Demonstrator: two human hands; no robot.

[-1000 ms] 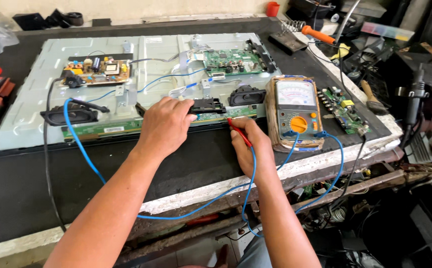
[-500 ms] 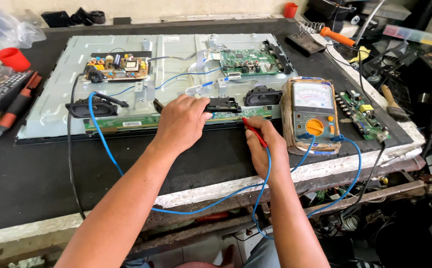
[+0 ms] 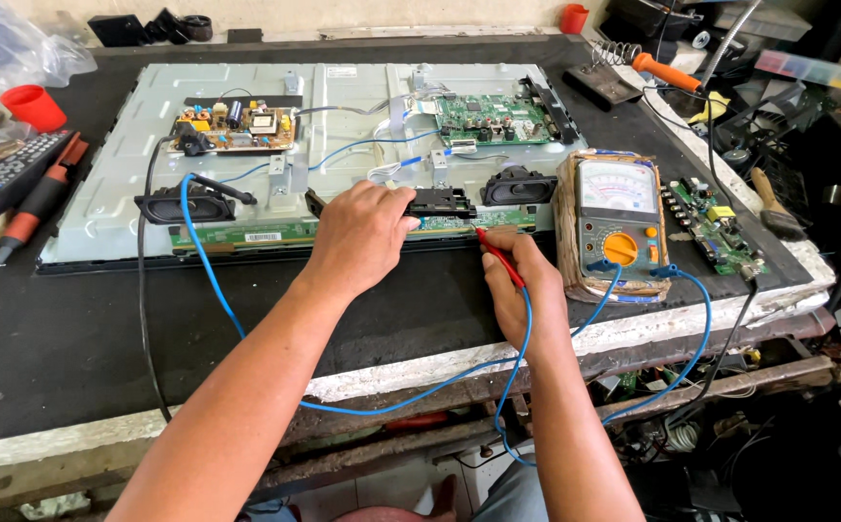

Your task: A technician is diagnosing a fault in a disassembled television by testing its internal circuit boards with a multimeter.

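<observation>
Probing the strip board along the near edge of the opened television panel, meter at the right.

Taking the grey panel back [image 3: 343,145] as my landmark: at its near edge, left of centre, my left hand [image 3: 360,237] lies curled over the long green strip board [image 3: 275,235], fingers bent down onto it beside a black connector block [image 3: 442,201]; I cannot tell whether that grip pinches a second probe. Just right, my right hand [image 3: 520,290] is pressed together on the red probe [image 3: 498,256], tip touching the board's near edge, blue lead [image 3: 512,372] trailing off the table [image 3: 101,338]. Right of the panel stands the analogue meter [image 3: 616,224]. I judge this a reading step; next calls for steady tips and a glance at the dial.
</observation>
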